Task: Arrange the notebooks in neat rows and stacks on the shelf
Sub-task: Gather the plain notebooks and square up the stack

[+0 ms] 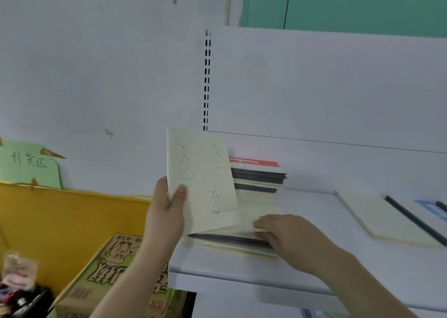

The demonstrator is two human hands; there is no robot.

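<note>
Closest in, down at the lower left, there's a green cardboard box with a cartoon figure printed on it [113, 267], sitting below the white metal shelf [242, 269], with a yellow board [60, 221] behind it and a pale green paper sign with handwritten characters [29, 165] taped above. On the shelf edge, the right hand [285, 233] lies mostly flat, fingers pressing down on the front stack of cream and dark-edged notebooks [229, 240]. The left hand [167, 211] pinches a cream notebook with a dotted constellation print [203, 179], thumb on the cover, tipped up on edge from that stack, so it blocks the left side of the rear stack of notebooks topped by a red-and-white cover [258, 172]. Off right, well apart, a cream notebook with a black spine [387, 218] lies flat, beside a blue item [430, 209] cut off at the edge. Behind everything: the white back panel [326, 88] and slotted upright [207, 80].
</note>
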